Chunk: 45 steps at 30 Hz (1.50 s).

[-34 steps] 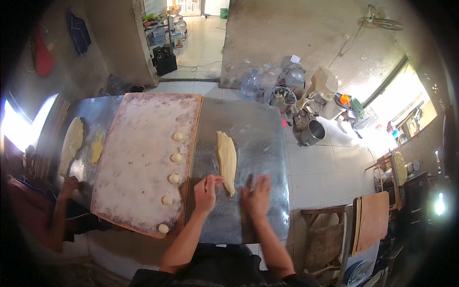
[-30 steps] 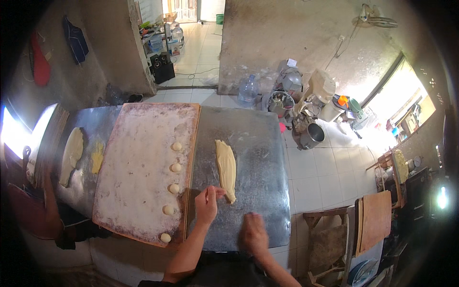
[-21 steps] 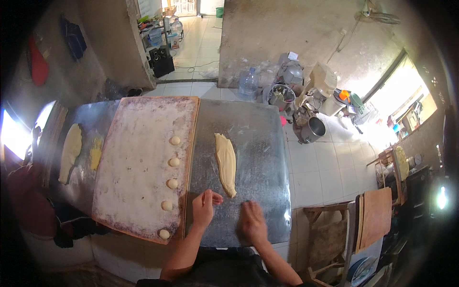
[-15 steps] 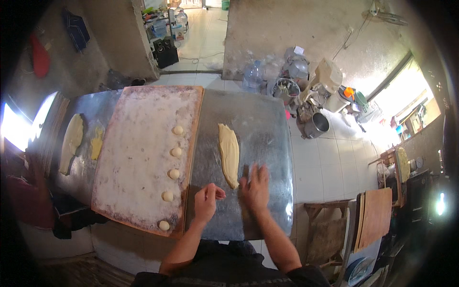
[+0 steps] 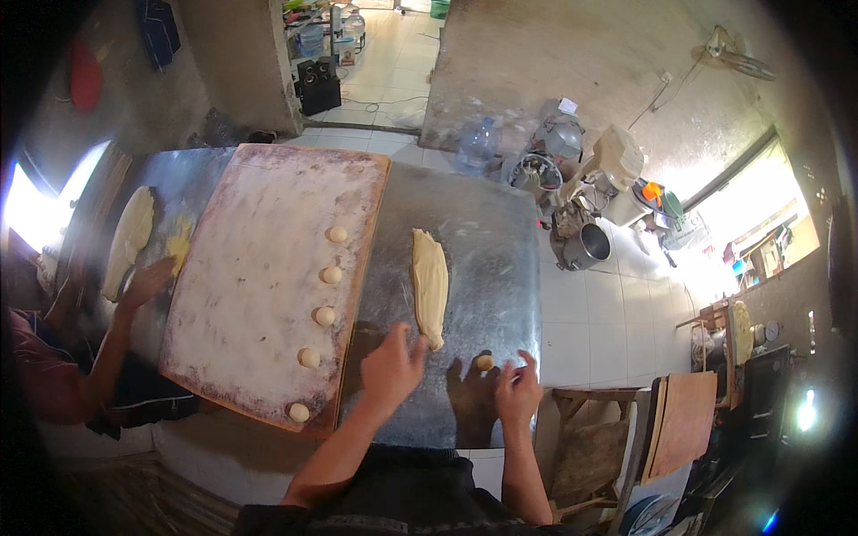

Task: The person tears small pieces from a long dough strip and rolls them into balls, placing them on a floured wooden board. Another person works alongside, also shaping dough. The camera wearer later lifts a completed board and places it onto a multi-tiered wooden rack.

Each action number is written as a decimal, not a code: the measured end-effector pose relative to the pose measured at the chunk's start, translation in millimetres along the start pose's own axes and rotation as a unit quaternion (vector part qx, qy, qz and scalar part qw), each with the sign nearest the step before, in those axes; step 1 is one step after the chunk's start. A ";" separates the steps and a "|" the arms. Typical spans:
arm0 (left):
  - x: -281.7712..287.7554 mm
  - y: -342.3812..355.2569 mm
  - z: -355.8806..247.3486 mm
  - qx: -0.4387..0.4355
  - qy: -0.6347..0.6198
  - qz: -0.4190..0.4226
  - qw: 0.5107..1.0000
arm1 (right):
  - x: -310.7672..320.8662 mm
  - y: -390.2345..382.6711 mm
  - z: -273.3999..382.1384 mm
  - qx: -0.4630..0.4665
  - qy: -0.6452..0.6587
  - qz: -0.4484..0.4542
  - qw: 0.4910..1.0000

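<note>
A long, tapered piece of pale dough point(image 5: 430, 290) lies on the metal tabletop in front of me. My left hand point(image 5: 391, 364) is just left of its near end, thumb and fingers apart, slightly blurred and holding nothing. A small dough ball point(image 5: 484, 362) sits on the metal to the right of that end. Beside the ball, my right hand point(image 5: 518, 391) hovers with fingers curved and spread, nothing between them. On the floury wooden board point(image 5: 259, 277) to my left, several round dough balls point(image 5: 324, 316) stand in a row along its right side.
At far left, a co-worker's hand point(image 5: 150, 280) reaches toward a yellow smear point(image 5: 179, 239) beside another long dough piece point(image 5: 130, 237). Pots and a metal bucket point(image 5: 590, 245) stand on the tiled floor beyond the table. A wooden stand point(image 5: 590, 447) is at my right.
My right hand has moved right and nearer me, and a dough ball now shows beside it. My left hand has opened and shifted slightly. A co-worker's arm has come in at left.
</note>
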State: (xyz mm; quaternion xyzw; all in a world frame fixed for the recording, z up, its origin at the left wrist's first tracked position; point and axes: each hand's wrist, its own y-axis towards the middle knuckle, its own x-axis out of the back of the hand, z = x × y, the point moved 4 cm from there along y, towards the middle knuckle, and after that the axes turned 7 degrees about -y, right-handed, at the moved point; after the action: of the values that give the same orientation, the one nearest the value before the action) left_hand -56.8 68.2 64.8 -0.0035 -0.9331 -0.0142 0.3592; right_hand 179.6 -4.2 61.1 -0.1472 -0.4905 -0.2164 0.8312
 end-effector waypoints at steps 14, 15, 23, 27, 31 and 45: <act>-89.1 16.8 29.1 -0.128 -0.127 0.017 0.983 | -48.0 169.6 354.8 0.452 0.142 -0.238 0.848; -80.3 10.5 23.9 -0.098 -0.143 0.036 0.984 | -109.1 191.2 317.0 0.394 0.012 -0.170 0.903; -14.7 4.8 16.1 -0.003 -0.263 0.061 0.963 | -69.2 38.6 46.6 -0.173 0.205 0.262 0.927; -12.5 -20.8 -15.1 -0.264 0.124 0.084 0.953 | -133.1 12.2 95.6 -0.188 0.685 0.330 0.622; 25.6 -13.2 -57.5 -0.354 0.057 0.162 0.919 | -148.9 28.5 37.8 -0.222 0.648 0.173 0.708; -79.4 55.6 -3.7 -0.353 0.011 0.125 0.927 | -21.0 -74.3 39.8 0.214 0.048 0.028 0.975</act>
State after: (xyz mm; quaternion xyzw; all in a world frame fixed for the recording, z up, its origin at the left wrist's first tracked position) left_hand 5.6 123.9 15.6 -0.2462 -0.8560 -0.2976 0.3435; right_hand 103.2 -45.6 64.0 0.0308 -0.4804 -0.0901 0.8719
